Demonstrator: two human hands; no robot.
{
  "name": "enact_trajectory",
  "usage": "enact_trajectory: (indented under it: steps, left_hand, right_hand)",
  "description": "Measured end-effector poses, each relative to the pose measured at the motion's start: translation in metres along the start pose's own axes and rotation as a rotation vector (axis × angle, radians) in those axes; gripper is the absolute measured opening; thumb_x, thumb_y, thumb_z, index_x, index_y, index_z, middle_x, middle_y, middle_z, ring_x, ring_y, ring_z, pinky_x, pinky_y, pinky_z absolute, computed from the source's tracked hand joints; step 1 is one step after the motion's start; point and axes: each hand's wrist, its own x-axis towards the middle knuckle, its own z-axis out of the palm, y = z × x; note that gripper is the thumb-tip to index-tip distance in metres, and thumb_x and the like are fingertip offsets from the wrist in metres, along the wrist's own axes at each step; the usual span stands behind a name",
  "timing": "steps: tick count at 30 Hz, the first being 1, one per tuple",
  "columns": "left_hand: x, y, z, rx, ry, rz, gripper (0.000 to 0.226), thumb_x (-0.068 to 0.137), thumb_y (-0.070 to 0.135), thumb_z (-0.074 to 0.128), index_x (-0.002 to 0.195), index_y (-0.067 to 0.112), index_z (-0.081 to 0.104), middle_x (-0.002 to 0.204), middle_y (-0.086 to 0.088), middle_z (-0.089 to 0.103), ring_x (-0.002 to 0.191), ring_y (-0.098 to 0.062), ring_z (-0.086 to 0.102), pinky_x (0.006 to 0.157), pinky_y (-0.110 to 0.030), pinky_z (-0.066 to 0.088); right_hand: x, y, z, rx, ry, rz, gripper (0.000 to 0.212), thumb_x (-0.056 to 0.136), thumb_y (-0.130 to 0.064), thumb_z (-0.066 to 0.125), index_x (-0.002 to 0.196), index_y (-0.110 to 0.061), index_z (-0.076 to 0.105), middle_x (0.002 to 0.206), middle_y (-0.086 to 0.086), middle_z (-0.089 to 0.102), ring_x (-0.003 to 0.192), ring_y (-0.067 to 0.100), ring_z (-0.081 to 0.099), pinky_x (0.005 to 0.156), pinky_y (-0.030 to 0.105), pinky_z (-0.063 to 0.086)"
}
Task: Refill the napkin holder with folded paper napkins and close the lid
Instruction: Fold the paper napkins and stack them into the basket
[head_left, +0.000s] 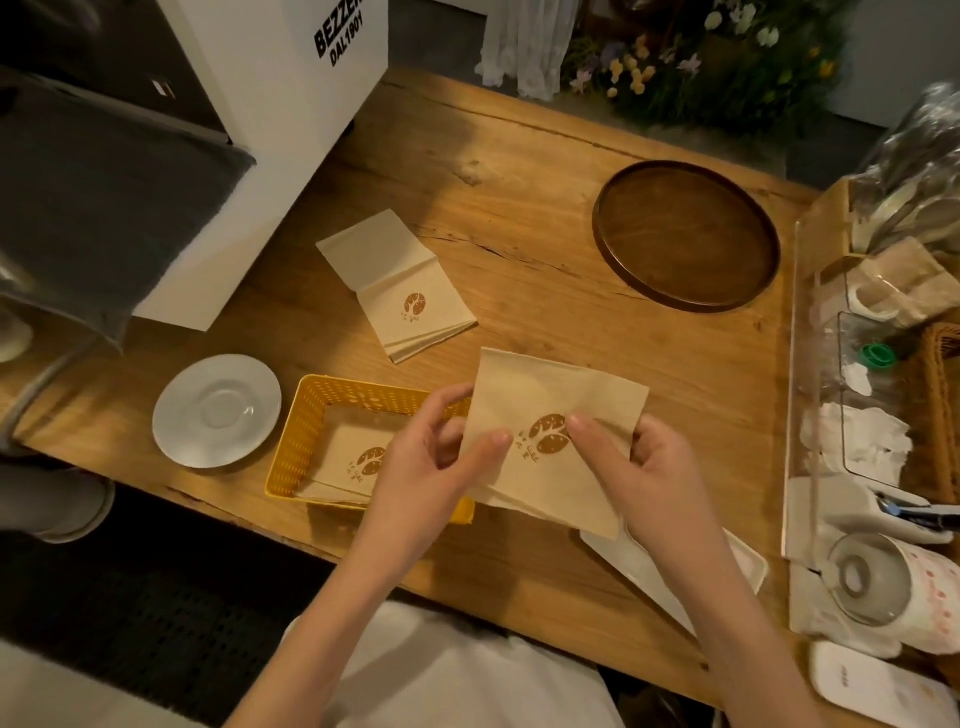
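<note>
As left hand (441, 457) and right hand (649, 467) pinch a folded napkin (550, 389) at centre frame, yellow holder (301, 436) sits just left.
Both grips sit on its lower half; loose under-layers could splay and catch the holder's rim on the way in.

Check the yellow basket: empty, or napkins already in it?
Partly filled. The yellow basket has logo napkins lying flat on its bottom, mesh walls bare above them. Count: cannot tell.
</note>
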Motion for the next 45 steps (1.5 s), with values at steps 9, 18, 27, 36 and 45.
enact_trajectory:
  steps: [9, 18, 27, 36, 45]
  left_hand:
    - [-0.006, 0.0, -0.017, -0.045, -0.091, -0.024, 0.089, 0.078, 0.01, 0.072, 0.145, 0.043, 0.022, 0.106, -0.006, 0.074, 0.097, -0.024, 0.071, 0.085, -0.045, 0.057]
    - [-0.011, 0.006, -0.064, 0.073, -0.152, 0.041, 0.05, 0.083, 0.018, 0.067, 0.122, 0.044, 0.05, 0.11, -0.002, 0.069, 0.079, -0.025, 0.069, 0.077, -0.035, 0.057]
    - [-0.008, 0.009, -0.108, 0.439, -0.227, 0.114, 0.017, 0.087, 0.027, 0.063, 0.103, 0.031, 0.069, 0.106, 0.018, 0.066, 0.102, -0.01, 0.063, 0.078, -0.022, 0.054]
    - [-0.005, 0.013, -0.133, 0.549, -0.178, 0.161, 0.024, 0.079, 0.046, 0.06, 0.095, 0.033, 0.071, 0.099, 0.023, 0.066, 0.093, -0.005, 0.064, 0.073, -0.013, 0.051]
    - [0.002, 0.008, -0.127, 0.496, -0.052, 0.094, 0.014, 0.077, 0.036, 0.071, 0.084, 0.026, 0.064, 0.085, 0.014, 0.067, 0.084, -0.006, 0.063, 0.067, -0.018, 0.052]
  right_hand:
    - [0.007, 0.001, 0.019, 0.095, 0.117, 0.021, 0.008, 0.087, -0.025, 0.066, 0.094, -0.023, 0.068, 0.089, -0.005, 0.077, 0.081, 0.012, 0.073, 0.063, 0.026, 0.059]
    - [0.012, 0.001, 0.055, 0.141, 0.139, 0.088, 0.013, 0.089, -0.024, 0.065, 0.102, -0.021, 0.068, 0.092, -0.005, 0.077, 0.083, 0.012, 0.074, 0.063, 0.026, 0.059]
    - [0.021, 0.004, 0.088, 0.011, 0.162, 0.109, 0.012, 0.09, -0.028, 0.065, 0.1, -0.022, 0.067, 0.088, -0.006, 0.076, 0.078, 0.005, 0.072, 0.063, 0.021, 0.058]
    - [0.024, 0.007, 0.111, -0.012, 0.117, 0.149, 0.005, 0.093, -0.028, 0.061, 0.091, -0.03, 0.064, 0.081, -0.015, 0.073, 0.073, -0.005, 0.069, 0.057, 0.013, 0.052]
    - [0.025, 0.005, 0.116, 0.006, 0.101, 0.143, 0.007, 0.094, -0.027, 0.059, 0.093, -0.032, 0.065, 0.08, -0.019, 0.073, 0.074, -0.004, 0.069, 0.057, 0.013, 0.053]
